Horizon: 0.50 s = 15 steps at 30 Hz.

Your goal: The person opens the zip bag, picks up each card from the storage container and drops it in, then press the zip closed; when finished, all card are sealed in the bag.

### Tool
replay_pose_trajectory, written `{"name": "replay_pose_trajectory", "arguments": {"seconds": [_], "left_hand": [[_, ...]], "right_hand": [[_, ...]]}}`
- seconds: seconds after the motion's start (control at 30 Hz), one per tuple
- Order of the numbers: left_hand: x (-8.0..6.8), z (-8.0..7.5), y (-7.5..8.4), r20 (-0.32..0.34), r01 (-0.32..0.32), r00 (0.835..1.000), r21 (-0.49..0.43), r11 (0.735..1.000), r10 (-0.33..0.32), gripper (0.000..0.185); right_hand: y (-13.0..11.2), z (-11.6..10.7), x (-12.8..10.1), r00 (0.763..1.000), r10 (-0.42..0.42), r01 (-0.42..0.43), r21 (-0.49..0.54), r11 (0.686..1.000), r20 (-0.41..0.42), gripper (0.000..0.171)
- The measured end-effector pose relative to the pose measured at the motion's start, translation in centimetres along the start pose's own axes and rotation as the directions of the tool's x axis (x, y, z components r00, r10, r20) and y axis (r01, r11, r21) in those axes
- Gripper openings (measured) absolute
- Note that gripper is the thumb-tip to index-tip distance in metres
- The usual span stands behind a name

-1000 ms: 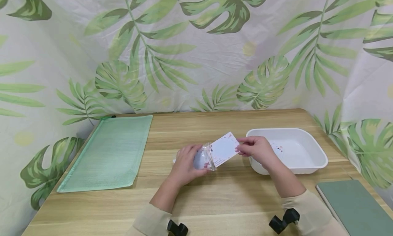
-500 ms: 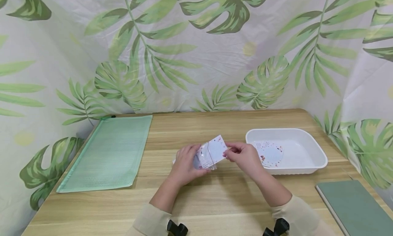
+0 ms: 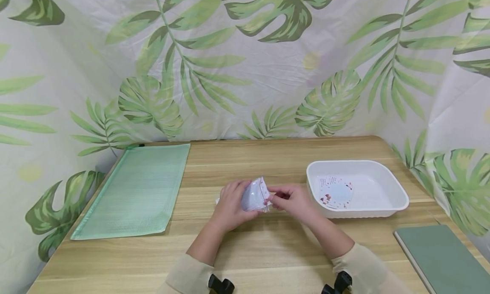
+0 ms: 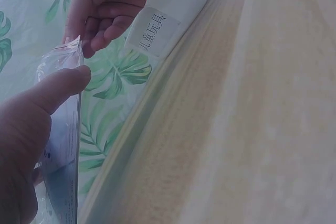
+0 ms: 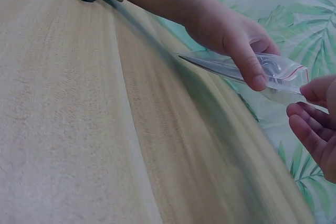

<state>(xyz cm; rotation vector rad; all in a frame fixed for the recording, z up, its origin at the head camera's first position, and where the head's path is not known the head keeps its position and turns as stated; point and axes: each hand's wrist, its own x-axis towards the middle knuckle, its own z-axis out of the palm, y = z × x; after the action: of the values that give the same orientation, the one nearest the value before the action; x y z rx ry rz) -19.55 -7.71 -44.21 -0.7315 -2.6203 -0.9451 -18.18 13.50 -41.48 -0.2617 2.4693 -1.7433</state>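
My left hand grips a clear zip bag, with the thumb on one face. A pale card with a pink floral print lies almost wholly inside it. At the bag's mouth, the right hand pinches the end of the card between thumb and fingers. The right wrist view shows the bag edge-on, with a red zip line close to the right thumb. In the left wrist view the left thumb presses the bag. The fingers behind the bag are mostly hidden.
Right of the hands stands a white plastic tray with a floral printed card in it. A label with Chinese characters is on its side. A green mesh pouch lies left, a green notebook front right. A leaf-print cloth hangs behind.
The right hand has moved left, sliding the card into the zip bag until little of it sticks out. The left hand has stayed in place. The card in the tray has come into full view.
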Motion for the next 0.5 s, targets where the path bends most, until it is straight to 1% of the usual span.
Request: {"name": "replay_pose_trajectory", "arguments": {"seconds": [0.23, 0.5], "left_hand": [[-0.02, 0.03, -0.04, 0.001, -0.006, 1.0, -0.008, 1.0, 0.006, 0.079], [0.07, 0.11, 0.0, 0.008, 0.001, 1.0, -0.017, 1.0, -0.001, 0.08]], "right_hand": [[0.14, 0.6, 0.17, 0.998, 0.006, -0.001, -0.078, 0.997, 0.065, 0.032], [-0.13, 0.86, 0.14, 0.992, 0.005, 0.006, -0.085, 0.996, 0.128, 0.033]]}}
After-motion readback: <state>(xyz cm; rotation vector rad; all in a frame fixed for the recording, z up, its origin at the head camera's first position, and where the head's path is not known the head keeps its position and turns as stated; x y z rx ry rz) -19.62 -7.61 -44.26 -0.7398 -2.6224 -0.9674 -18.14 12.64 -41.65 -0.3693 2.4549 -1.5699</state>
